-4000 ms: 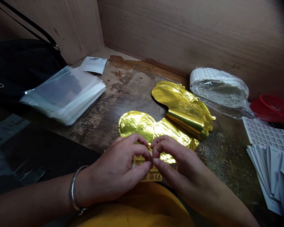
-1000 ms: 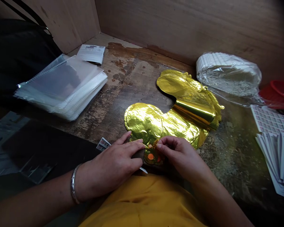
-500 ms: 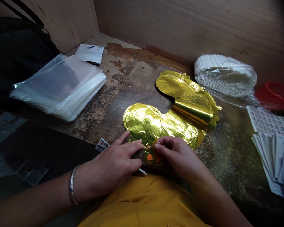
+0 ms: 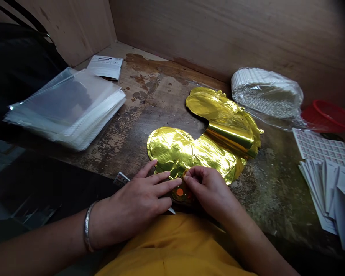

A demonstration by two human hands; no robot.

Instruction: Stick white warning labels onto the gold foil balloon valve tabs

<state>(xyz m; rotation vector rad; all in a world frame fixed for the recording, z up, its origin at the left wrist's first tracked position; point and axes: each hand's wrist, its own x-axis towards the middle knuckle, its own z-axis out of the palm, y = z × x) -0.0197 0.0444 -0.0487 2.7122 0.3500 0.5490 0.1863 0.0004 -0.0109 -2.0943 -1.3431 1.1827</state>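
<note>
A deflated gold foil balloon (image 4: pixel 172 143) lies flat on the worn table, its rounded lobe toward my hands. My left hand (image 4: pixel 140 197) rests with fingers spread across the near edge of the foil, one fingertip close to my right hand. With thumb and forefinger, my right hand (image 4: pixel 211 188) pinches a small edge of the gold foil. Just below the fingertips, an orange round spot (image 4: pixel 179 192) shows on the foil's near part. A small white printed label (image 4: pixel 121 179) sticks out from behind my left hand, which hides most of it.
Clear plastic sleeves (image 4: pixel 71 111) are stacked at the left, near a white printed card (image 4: pixel 105 66). At the right are bagged white straws (image 4: pixel 266 92), a red basket (image 4: pixel 327 115), a sticker sheet (image 4: pixel 322 147) and folded papers (image 4: pixel 327 191). Wooden walls border the table.
My left fingers have slid right over the foil, nearer my right hand's pinch, covering more of it. My right hand keeps its pinch. The whole view has shifted slightly.
</note>
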